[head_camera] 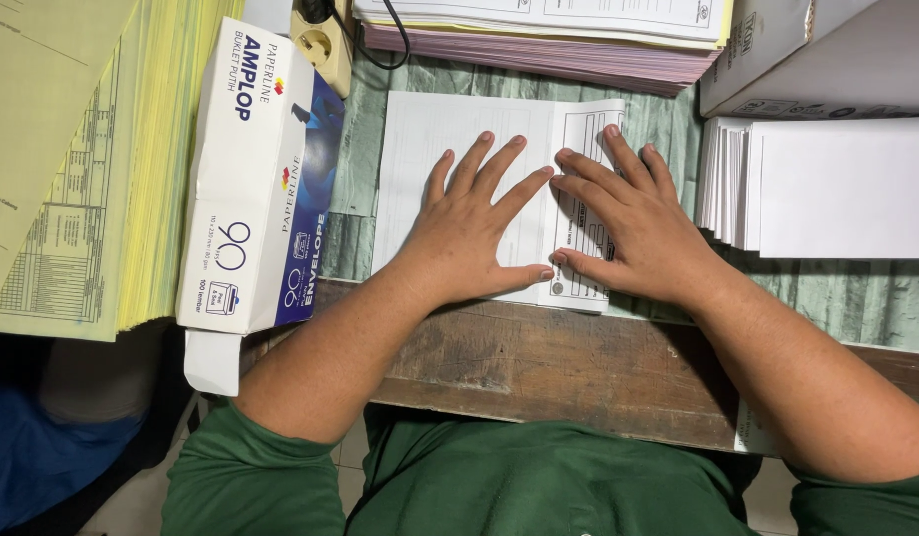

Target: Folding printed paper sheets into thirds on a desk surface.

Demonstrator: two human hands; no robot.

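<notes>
Head view: the left hand (pixel 474 223) lies flat, fingers spread, grasping nothing, pressing a folded white form (pixel 449 129) at the picture's centre. The right hand (pixel 638 223), equally flat and released, presses the folded-over flap (pixel 586 124). An envelope box (pixel 256 179) sits at nine o'clock, a white envelope stack (pixel 837 189) at three o'clock.

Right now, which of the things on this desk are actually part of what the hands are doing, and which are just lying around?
In use:
- left hand, flat on the white form sheet
- right hand, pressing the folded-over flap of that sheet

Lying about:
- envelope box, open at its near end
- yellow form stack
- white envelope stack
- pink and white paper pile
- power socket
</notes>
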